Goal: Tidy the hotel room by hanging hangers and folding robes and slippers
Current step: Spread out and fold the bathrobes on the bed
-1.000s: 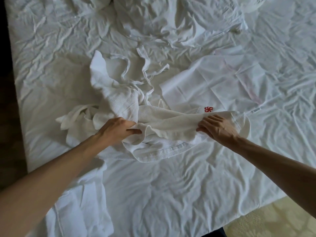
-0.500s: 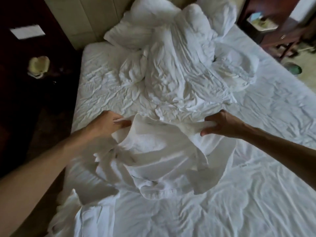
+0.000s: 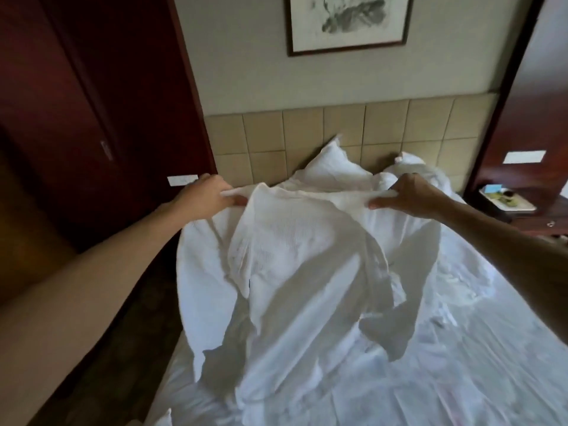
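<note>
Head view: the left hand (image 3: 204, 196) and the right hand (image 3: 408, 196) each pinch the top edge of a white waffle-cloth robe (image 3: 295, 265). They hold it up in the air, stretched wide between them. The robe hangs down over the bed with its crumpled white sheet (image 3: 479, 348). Its lower part looks blurry. White pillows (image 3: 333, 166) sit behind the robe, against a tan padded headboard (image 3: 344, 130). A framed picture (image 3: 349, 23) hangs on the wall above. A dark wooden bedside table (image 3: 534, 219) stands on the right.
</note>
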Tool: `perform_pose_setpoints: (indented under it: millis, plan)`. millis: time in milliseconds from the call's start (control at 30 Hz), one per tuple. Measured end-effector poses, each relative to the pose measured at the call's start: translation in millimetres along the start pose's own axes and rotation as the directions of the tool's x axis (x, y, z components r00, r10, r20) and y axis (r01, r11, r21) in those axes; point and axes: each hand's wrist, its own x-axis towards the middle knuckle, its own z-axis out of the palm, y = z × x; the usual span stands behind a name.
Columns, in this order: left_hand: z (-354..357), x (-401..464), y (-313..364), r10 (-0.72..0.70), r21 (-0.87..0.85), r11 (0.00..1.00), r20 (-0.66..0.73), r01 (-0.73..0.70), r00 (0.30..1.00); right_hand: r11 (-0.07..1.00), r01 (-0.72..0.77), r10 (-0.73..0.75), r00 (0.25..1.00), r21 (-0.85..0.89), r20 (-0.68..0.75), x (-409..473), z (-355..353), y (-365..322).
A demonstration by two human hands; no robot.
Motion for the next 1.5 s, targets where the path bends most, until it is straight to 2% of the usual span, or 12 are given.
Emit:
perform_pose_setpoints:
  millis: [233, 467, 633, 733, 867, 933, 1033, 1133, 1233, 1300, 1367, 1500]
  plan:
    - [-115, -17, 54, -0.028, 0.21, 0.974, -0.265, 0.086, 0.964, 0.999, 0.029, -0.023, 0.987, 0.033, -0.161, 18, -103, -61]
    - [-143, -36, 72, -0.072, 0.317, 0.923, -0.411, 0.217, 0.909, 0.994, 0.011, -0.039, 0.962, -0.106, -0.271, 14, -158, -75]
    - [-131, -53, 83, -0.139, 0.273, 0.92, -0.446, 0.282, 0.884, 0.98, -0.034, -0.022, 0.961, -0.195, -0.276, 5, -160, -66]
    - [-127, -60, 93, -0.194, 0.198, 0.93, -0.456, 0.311, 0.868, 0.981, -0.071, 0.007, 0.944, -0.181, -0.331, 0, -154, -64]
    - [-117, -74, 102, -0.322, 0.055, 0.921, -0.447, 0.385, 0.834, 0.989, -0.122, 0.079, 0.906, -0.078, -0.416, -16, -135, -62]
    - [-106, -82, 101, -0.381, -0.016, 0.911, -0.42, 0.413, 0.824, 0.985, -0.128, 0.162, 0.908, 0.111, -0.386, -27, -121, -59]
    - [-91, -98, 94, -0.442, -0.208, 0.895, -0.3, 0.394, 0.845, 0.872, -0.173, 0.298, 0.93, 0.458, -0.217, -50, -102, -54]
    - [-88, -126, 83, -0.429, -0.447, 0.819, -0.059, 0.361, 0.901, 0.745, -0.193, 0.262, 0.965, 0.639, -0.013, -85, -102, -55]
    - [-88, -155, 72, -0.386, -0.587, 0.697, 0.178, 0.412, 0.905, 0.632, -0.256, 0.166, 0.967, 0.732, 0.195, -115, -115, -61]
    - [-84, -169, 74, -0.376, -0.726, 0.576, 0.173, 0.376, 0.91, 0.502, -0.262, 0.114, 0.965, 0.824, 0.238, -126, -117, -68]
    - [-78, -179, 84, -0.419, -0.822, 0.483, 0.086, 0.302, 0.904, 0.38, -0.223, 0.11, 0.974, 0.897, 0.196, -131, -111, -76]
    - [-67, -188, 109, -0.5, -0.893, 0.413, -0.061, 0.176, 0.864, 0.21, -0.08, 0.226, 0.974, 0.974, 0.031, -144, -100, -98]
